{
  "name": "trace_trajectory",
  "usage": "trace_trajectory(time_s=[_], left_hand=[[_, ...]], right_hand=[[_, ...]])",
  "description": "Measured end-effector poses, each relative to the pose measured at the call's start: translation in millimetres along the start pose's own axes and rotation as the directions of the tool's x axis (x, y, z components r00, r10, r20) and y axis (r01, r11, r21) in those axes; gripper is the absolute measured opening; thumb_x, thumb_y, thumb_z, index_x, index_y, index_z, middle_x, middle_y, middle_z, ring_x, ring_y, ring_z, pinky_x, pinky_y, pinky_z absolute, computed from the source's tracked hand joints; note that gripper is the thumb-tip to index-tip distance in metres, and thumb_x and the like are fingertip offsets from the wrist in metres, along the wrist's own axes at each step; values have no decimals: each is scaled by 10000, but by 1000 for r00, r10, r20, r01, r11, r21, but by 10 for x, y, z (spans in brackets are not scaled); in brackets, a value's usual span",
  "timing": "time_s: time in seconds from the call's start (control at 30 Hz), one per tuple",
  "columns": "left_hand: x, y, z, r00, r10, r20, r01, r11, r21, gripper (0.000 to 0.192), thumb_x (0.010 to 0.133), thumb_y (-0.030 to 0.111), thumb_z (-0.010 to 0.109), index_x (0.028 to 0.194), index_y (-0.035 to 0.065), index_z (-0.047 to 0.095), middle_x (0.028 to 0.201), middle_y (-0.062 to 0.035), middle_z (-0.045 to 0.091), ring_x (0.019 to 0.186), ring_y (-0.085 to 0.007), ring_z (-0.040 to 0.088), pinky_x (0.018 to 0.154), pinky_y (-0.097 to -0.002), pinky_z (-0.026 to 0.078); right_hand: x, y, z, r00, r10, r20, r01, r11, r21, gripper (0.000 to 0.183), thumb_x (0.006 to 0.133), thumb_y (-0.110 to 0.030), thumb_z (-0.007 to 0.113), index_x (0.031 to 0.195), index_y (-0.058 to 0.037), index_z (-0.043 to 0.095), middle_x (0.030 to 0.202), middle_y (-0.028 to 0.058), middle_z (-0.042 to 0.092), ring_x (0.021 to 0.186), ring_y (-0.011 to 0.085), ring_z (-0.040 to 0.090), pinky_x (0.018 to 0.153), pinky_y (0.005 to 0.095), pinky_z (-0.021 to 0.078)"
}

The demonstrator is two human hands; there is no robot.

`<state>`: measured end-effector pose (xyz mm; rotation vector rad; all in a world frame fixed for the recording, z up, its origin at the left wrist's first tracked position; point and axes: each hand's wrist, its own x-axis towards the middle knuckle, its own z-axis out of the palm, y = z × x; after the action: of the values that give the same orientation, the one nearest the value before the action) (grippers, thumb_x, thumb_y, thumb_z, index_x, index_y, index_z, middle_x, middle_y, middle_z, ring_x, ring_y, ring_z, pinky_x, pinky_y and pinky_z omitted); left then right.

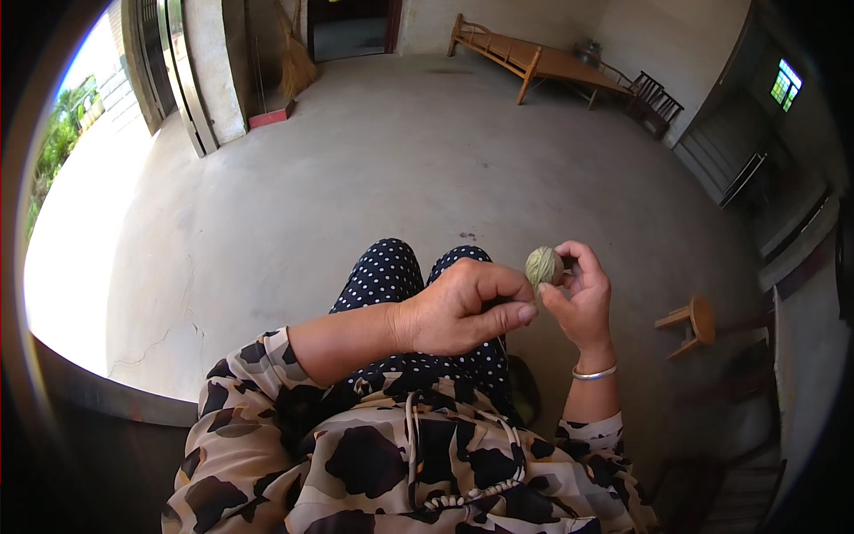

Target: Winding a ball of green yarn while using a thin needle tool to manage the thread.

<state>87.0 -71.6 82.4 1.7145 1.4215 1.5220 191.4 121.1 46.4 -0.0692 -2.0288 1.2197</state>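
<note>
My right hand (582,304) holds a small ball of pale green yarn (543,267) between thumb and fingertips, above and to the right of my knees. Strands wrap around the ball in several directions. My left hand (464,307) reaches across my lap, back of the hand up, with thumb and index finger pinched together beside the ball's lower left edge. A short bit of yarn seems to run to that pinch, but it is barely visible. A silver bangle (594,374) circles my right wrist.
A small wooden stool (700,320) stands on the concrete floor (400,160) to my right. At the back are a bamboo bed (534,57) and dark wooden chairs (650,100). A straw broom (297,67) and red dustpan (270,118) stand near the bright doorway at left.
</note>
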Motion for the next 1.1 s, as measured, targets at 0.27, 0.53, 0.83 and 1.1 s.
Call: trace_trajectory(time_s=[0.27,0.53,0.83,1.1], left_hand=[[-167,-727,230,957,-289,16,287,937,-200,247,950,218,472,858,14,576,713,28,523,676,-46,449,614,-221,407],[27,-394,33,996,-82,-45,93,918,385,159,819,158,608,784,3,612,697,-150,587,622,-255,578,586,-329,457],[-169,-573,134,978,-179,110,147,957,251,190,884,152,540,817,-19,589,728,-143,596,713,-267,606,656,-345,474],[-5,-370,-16,992,-83,-94,98,980,172,167,851,143,571,798,-15,569,696,-154,579,665,-297,578,615,-364,451]], right_hand=[[57,-358,40,993,-21,117,-66,723,688,404,661,66,613,1043,21,489,1010,89,519,928,158,538,852,304,458],[-209,12,78,936,223,274,-215,975,-58,391,655,78,627,1020,45,490,967,68,520,903,125,542,782,263,492],[36,-130,-95,984,111,137,-174,485,857,404,691,40,632,1061,17,474,986,82,520,928,142,527,783,278,485],[-361,-107,131,797,193,572,-518,705,484,507,626,-2,653,1097,30,466,934,88,572,857,145,579,751,262,490]])
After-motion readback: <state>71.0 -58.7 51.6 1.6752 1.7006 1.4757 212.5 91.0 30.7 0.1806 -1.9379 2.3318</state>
